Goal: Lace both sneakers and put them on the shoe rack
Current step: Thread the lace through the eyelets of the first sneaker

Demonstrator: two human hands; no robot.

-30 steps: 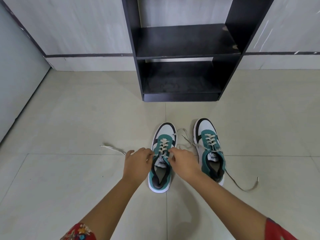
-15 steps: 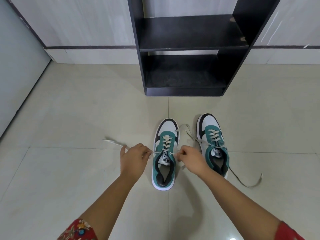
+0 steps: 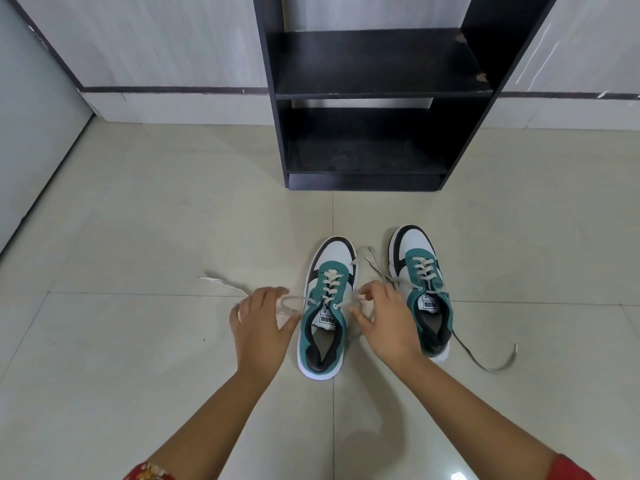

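Observation:
Two teal, white and black sneakers stand side by side on the floor, toes toward the rack. My left hand (image 3: 261,323) hovers just left of the left sneaker (image 3: 325,306), fingers spread; its pale lace (image 3: 221,283) runs loosely between thumb and forefinger and trails out to the left. My right hand (image 3: 384,323) sits between the two shoes with thumb and fingers apart, the lace's other end close to the fingertips. The right sneaker (image 3: 420,292) is laced partway, and its loose lace end (image 3: 491,367) lies on the floor to the right. The black shoe rack (image 3: 374,95) stands ahead.
The rack's two visible shelves hold nothing. It stands against a pale wall with a dark stripe (image 3: 166,89). A grey-blue panel (image 3: 31,133) closes the left side. The floor is glossy beige tile (image 3: 138,375).
Both hands have drawn apart from the left sneaker's tongue and their fingers have spread from a pinch on the lace ends. The camera has tilted, so the shoes sit slightly higher in view.

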